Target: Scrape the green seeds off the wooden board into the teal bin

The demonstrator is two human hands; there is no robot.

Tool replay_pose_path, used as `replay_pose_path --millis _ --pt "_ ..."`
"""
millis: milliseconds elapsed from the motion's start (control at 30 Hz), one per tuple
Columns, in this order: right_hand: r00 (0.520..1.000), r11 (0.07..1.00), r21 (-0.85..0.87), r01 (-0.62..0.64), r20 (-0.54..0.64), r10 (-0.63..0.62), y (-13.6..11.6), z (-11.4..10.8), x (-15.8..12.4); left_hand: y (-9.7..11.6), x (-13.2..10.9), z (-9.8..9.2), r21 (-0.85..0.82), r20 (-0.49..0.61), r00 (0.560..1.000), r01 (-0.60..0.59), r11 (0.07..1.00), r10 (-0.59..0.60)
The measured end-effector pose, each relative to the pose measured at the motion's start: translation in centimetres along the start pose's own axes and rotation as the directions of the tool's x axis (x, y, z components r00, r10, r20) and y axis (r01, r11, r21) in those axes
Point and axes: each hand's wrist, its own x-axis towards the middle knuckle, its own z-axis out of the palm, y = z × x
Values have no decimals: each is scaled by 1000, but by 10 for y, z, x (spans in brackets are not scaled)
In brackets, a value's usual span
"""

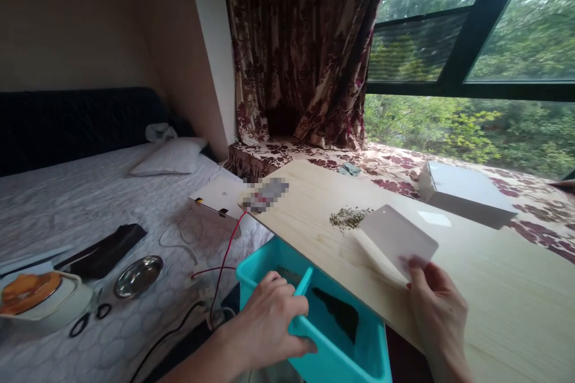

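Note:
My left hand [275, 317] grips the near rim of a turquoise two-compartment bin [309, 362], beside its divider. The bin is held below the table's edge. A dark patch [339, 311] lies in its right compartment; I cannot tell what it is. A few small grains show in the left one, partly behind my hand. In my right hand [438, 305] is a thin white plastic scraper [398, 239], pinched at its near corner and tilted over the table. The scraper's far left edge is by a small heap of greenish-brown grains [348, 218] on the wooden tabletop [309, 209].
A blurred-out flat object [266, 194] lies at the table's left corner. A white box [465, 191] stands by the window. On the bed are a metal bowl [139, 276], scissors [90, 320], a white container [45, 305], cables and another white box [218, 203].

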Motion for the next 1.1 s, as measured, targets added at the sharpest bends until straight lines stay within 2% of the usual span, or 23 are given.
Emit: replay_pose_path --millis 133,233,367,467,600,800,967,1100 --pt "999 996 -78 -31 6 32 0 -4 1 8 4 -3 0 3 1000 21 1000 -21" --pt "997 991 -119 -63 43 68 -4 -7 1 3 6 -3 -3 13 1000 21 1000 -21" --pt "980 970 -143 -197 -42 193 -16 -6 -3 -19 17 -6 12 78 993 -89 996 88" --pt "967 969 -104 -224 -150 207 -24 -2 -7 -38 30 -8 28 189 961 -208 978 200" --pt "962 970 -102 -220 -190 198 -25 0 -11 -54 38 -9 -26 233 942 -240 970 239" --pt "969 981 -42 -189 -171 179 -19 -3 -10 -52 36 -3 -69 147 964 -214 974 222" --pt "985 992 -14 -128 -116 125 -17 -4 -7 -41 38 10 -61 84 985 -147 987 152" --pt "986 994 39 -100 -129 104 -14 -4 -7 -42 33 18 -58 11 989 -147 987 148"
